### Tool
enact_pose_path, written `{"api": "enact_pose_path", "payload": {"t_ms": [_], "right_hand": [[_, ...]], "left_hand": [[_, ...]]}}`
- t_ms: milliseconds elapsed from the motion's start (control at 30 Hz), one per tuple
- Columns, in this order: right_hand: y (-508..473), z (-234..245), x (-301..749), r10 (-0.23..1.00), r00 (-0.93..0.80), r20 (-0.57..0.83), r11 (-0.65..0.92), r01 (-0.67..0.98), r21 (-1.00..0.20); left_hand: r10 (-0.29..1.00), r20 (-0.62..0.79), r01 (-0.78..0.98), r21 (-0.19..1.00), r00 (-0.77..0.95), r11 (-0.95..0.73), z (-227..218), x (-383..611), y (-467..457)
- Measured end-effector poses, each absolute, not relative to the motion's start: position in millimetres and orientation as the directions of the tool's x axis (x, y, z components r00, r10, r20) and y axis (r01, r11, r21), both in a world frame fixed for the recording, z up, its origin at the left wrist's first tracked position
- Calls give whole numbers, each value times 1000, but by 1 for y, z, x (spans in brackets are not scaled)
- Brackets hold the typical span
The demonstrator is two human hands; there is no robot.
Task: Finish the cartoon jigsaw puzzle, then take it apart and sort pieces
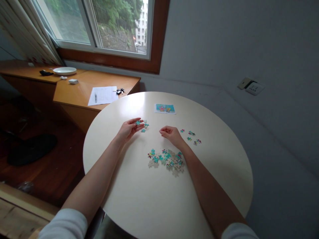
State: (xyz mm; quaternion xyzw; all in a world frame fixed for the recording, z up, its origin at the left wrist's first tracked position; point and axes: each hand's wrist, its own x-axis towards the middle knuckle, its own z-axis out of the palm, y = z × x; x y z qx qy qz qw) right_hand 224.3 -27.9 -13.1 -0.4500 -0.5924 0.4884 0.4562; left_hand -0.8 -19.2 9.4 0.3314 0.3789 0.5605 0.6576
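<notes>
Over the far left of the round white table, my left hand [128, 130] has a teal jigsaw puzzle piece [138, 122] between thumb and fingers. A few loose puzzle pieces [146, 125] lie at its fingertips. My right hand [171, 134] is closed in a pinch above the table's middle; whether anything is in it is hidden. Nearer to me, between my forearms, spreads a pile of mixed puzzle pieces [169, 159], some with their pale backs up. Several pieces [189, 138] lie apart to the right of my right hand.
A picture card [164, 108] lies at the back of the white table [139, 199]. Beyond, on a wooden desk [82, 79], are paper [103, 95] with a pen, keys [120, 91] and a white plate [64, 70]. A wall borders the right side.
</notes>
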Motion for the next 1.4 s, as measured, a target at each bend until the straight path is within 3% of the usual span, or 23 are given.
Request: {"api": "enact_pose_path", "payload": {"t_ms": [667,1400], "right_hand": [[-27,-15,224,977,-182,114,132,88,-987],[-26,-15,224,977,-182,108,125,79,-989]], "left_hand": [[993,-72,-419,902,97,106,11,4,-24],[990,137,-179,975,23,-131,-1,12,-22]]}}
